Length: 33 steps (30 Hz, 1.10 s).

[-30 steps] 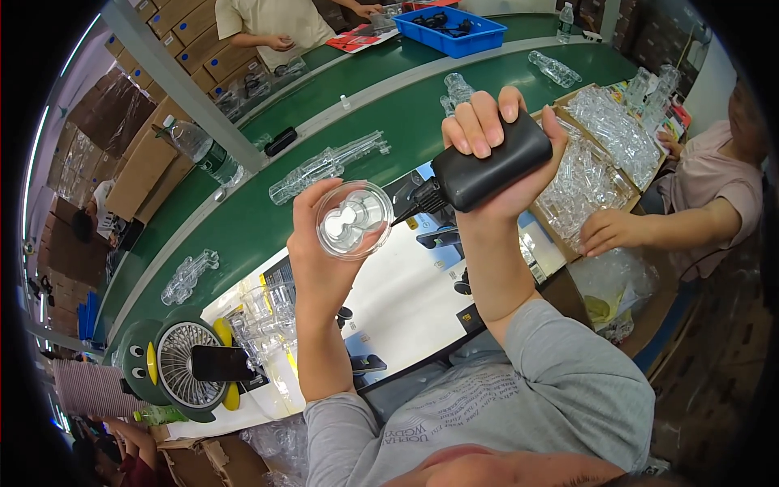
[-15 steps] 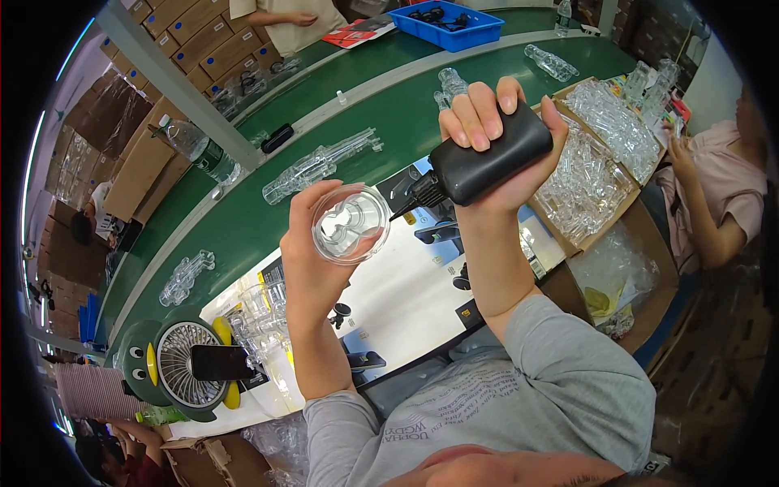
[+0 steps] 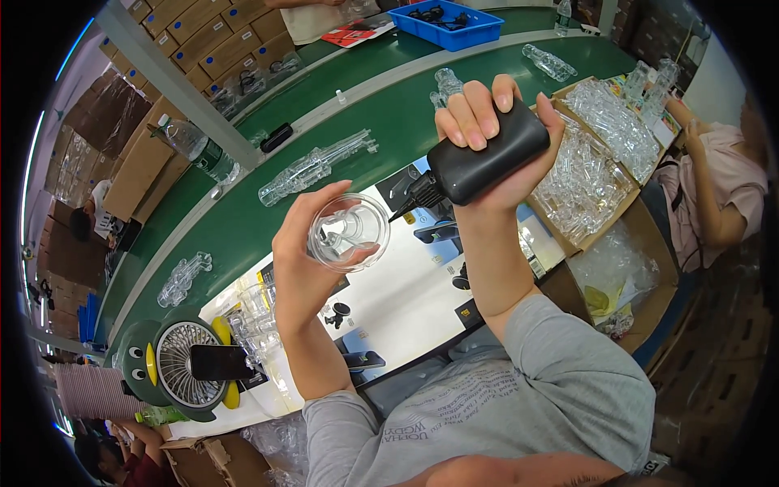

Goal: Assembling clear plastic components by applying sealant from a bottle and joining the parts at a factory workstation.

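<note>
My left hand point(image 3: 294, 264) is curled round a clear, round, cup-like plastic part point(image 3: 350, 243), its wide rim facing up toward me. In my right hand point(image 3: 513, 196) is a black squeeze bottle point(image 3: 493, 161), gripped with the fingers over its top and tilted down to the left. Its thin black nozzle point(image 3: 404, 209) points at the right rim of the clear part; whether they touch, I cannot tell. Below both hands lies a printed white sheet point(image 3: 406, 292). Several clear plastic parts point(image 3: 258, 321) stand to the left of my left forearm.
A green belt point(image 3: 243, 227) curves across, carrying clear plastic assemblies point(image 3: 312, 166). Cartons of clear parts point(image 3: 580, 187) stand at right, near a seated person point(image 3: 718, 183). A green fan point(image 3: 191, 365) with a phone point(image 3: 217, 363) sits at left. A blue tray point(image 3: 454, 34) is far back.
My left hand has shifted slightly left and down, tilting the clear part. My right hand and the bottle barely moved. Assemblies on the belt slid slightly left. The person at right moved an arm.
</note>
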Available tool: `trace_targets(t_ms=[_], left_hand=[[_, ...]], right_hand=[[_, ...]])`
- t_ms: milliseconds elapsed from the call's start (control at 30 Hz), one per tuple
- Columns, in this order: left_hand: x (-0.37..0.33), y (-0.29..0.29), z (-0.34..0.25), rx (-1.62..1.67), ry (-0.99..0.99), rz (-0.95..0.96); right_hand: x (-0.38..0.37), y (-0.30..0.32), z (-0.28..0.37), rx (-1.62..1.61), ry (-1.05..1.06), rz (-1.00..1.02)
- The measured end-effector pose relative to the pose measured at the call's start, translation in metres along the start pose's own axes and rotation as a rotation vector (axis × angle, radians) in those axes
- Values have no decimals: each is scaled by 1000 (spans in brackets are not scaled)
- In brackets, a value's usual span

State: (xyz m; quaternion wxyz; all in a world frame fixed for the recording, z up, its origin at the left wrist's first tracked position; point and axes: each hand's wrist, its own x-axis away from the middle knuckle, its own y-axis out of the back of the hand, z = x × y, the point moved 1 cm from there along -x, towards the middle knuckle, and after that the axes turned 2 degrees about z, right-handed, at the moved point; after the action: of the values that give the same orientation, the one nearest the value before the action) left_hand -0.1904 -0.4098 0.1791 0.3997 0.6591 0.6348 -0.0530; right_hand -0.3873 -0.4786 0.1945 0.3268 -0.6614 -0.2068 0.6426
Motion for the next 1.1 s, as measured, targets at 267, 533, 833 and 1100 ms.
trace_targets(t_ms=[267,533,833,1100], left_hand=[[0,5,2,161,56,23],[1,9,17,384,96,55],[-2,14,26,420,-3,102],[-2,17,32,440,0,149]], right_hand=[[0,0,1,2,-4,5],[-1,0,0,-24,-40,2],[-1,1,0,-36,-50,3],[-1,3,0,-45,-56,32]])
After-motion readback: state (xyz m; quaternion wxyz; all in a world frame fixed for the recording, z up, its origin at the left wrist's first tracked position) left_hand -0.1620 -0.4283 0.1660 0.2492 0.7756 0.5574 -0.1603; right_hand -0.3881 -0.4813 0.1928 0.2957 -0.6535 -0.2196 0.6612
